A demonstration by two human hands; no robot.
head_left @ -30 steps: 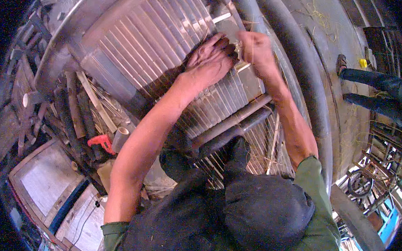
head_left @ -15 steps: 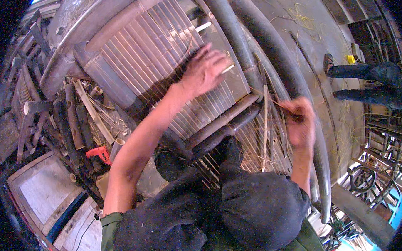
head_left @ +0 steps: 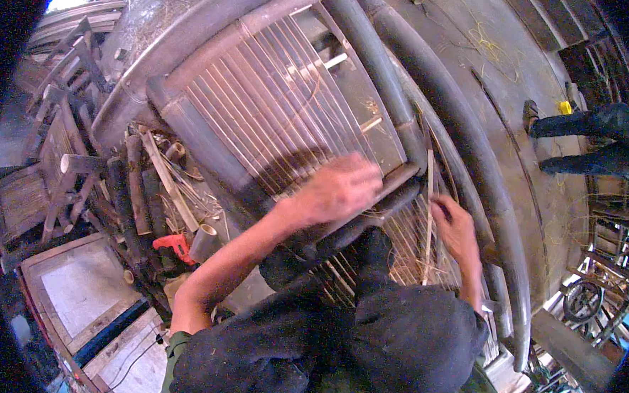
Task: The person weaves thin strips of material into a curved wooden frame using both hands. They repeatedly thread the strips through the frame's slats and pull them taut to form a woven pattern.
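A bamboo frame panel [head_left: 276, 109] with many thin slats lies tilted in front of me, edged by thick dark bamboo poles [head_left: 378, 72]. My left hand [head_left: 340, 187] rests palm down on the near end of the slats, fingers spread and blurred. To the right of the frame, my right hand [head_left: 453, 229] pinches a thin bamboo slat [head_left: 429, 202] that stands nearly upright over a bundle of loose slats [head_left: 407, 251]. My dark trousers and knees fill the lower middle.
Short bamboo offcuts [head_left: 137, 187] and a red power drill [head_left: 173, 244] lie at the left. A flat wooden board [head_left: 75, 291] sits lower left. Another person's legs [head_left: 595, 140] stand at the right. Long curved poles [head_left: 485, 191] run along the right.
My left hand slid down the slats toward me. My right hand left the top of the panel and moved down to the right, now gripping a single thin slat.
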